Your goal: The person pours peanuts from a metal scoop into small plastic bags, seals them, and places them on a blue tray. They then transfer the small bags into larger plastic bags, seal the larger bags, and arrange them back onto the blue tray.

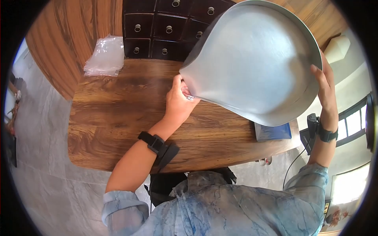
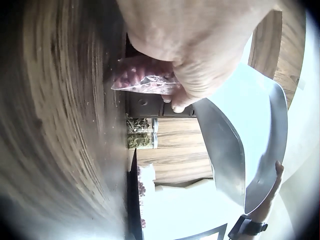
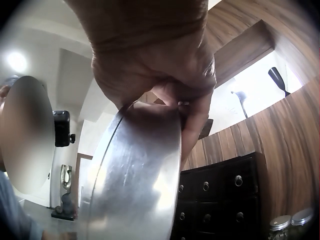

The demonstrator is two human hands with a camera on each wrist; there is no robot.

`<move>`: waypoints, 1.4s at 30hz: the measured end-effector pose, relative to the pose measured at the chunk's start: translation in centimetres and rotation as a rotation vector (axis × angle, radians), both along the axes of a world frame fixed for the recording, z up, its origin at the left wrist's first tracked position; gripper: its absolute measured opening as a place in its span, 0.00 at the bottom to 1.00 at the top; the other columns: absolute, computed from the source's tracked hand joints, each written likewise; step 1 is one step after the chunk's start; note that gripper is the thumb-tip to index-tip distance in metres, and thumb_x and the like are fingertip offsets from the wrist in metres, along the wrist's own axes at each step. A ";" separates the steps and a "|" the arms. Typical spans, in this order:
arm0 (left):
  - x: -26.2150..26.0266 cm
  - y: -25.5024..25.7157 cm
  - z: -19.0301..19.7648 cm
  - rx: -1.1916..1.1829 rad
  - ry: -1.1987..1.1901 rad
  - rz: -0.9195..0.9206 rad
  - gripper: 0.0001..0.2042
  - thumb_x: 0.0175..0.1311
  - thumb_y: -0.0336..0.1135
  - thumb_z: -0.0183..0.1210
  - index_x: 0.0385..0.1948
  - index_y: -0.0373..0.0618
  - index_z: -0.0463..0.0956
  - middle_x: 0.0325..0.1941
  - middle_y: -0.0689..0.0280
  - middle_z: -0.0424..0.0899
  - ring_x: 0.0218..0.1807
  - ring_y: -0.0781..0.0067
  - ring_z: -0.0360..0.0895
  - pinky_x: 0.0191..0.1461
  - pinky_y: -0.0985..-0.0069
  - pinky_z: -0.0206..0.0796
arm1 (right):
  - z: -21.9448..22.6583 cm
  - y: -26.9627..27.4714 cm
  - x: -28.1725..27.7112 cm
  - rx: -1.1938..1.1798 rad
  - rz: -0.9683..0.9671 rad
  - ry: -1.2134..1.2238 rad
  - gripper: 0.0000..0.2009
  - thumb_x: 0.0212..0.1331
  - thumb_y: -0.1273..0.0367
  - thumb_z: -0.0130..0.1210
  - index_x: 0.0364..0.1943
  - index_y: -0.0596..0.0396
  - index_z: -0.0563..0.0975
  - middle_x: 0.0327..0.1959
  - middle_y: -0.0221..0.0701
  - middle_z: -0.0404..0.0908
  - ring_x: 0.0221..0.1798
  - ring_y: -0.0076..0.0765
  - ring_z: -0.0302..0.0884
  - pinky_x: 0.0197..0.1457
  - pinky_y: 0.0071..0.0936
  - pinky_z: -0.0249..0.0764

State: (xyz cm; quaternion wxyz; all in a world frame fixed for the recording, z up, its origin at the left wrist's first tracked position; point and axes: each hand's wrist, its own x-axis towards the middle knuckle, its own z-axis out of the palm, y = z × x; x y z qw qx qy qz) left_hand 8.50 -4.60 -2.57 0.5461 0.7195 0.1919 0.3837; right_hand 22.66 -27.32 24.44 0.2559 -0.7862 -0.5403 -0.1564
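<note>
A large silver metal scale pan (image 1: 252, 63) with a narrowing spout is raised and tilted over the table, its spout pointing to the lower left. No contents show inside it. My right hand (image 1: 326, 84) grips the far right rim, thumb inside the wall. At the spout, my left hand (image 1: 179, 102) holds a small clear plastic bag (image 2: 145, 80) against the metal. Dark red pieces fill part of this bag, which hangs close over the tabletop in the left wrist view. The bag's mouth is hidden by the left hand.
The wooden table (image 1: 118, 118) carries a stack of clear plastic bags (image 1: 104, 57) at the back left. A dark drawer cabinet (image 1: 169, 25) stands behind the pan. A blue-topped flat object (image 1: 273, 133) lies under the pan's right side. Lidded glass jars (image 2: 141, 140) stand beside the drawers.
</note>
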 end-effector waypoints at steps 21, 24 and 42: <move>-5.2 12.1 2.6 -0.388 -0.587 0.205 0.19 0.57 0.25 0.60 0.51 0.40 0.67 0.32 0.66 0.76 0.30 0.78 0.75 0.27 0.78 0.69 | -21.4 0.6 -1.7 0.598 -0.012 0.979 0.24 0.63 0.71 0.41 0.65 0.58 0.61 0.60 0.36 0.67 0.60 0.30 0.65 0.64 0.26 0.60; -7.0 13.0 3.3 -0.478 -0.574 -0.027 0.19 0.59 0.27 0.59 0.52 0.39 0.67 0.33 0.69 0.75 0.29 0.78 0.73 0.35 0.77 0.69 | -22.3 2.3 -2.5 0.544 -0.022 1.194 0.25 0.62 0.67 0.45 0.64 0.56 0.60 0.53 0.33 0.72 0.48 0.27 0.74 0.44 0.24 0.75; -5.9 1.6 9.8 -0.385 -0.317 -0.769 0.29 0.49 0.23 0.65 0.55 0.37 0.63 0.26 0.69 0.72 0.23 0.80 0.70 0.29 0.83 0.65 | -19.1 5.0 -8.4 -0.046 0.408 1.024 0.25 0.54 0.75 0.59 0.58 0.57 0.67 0.54 0.36 0.72 0.47 0.30 0.78 0.46 0.24 0.76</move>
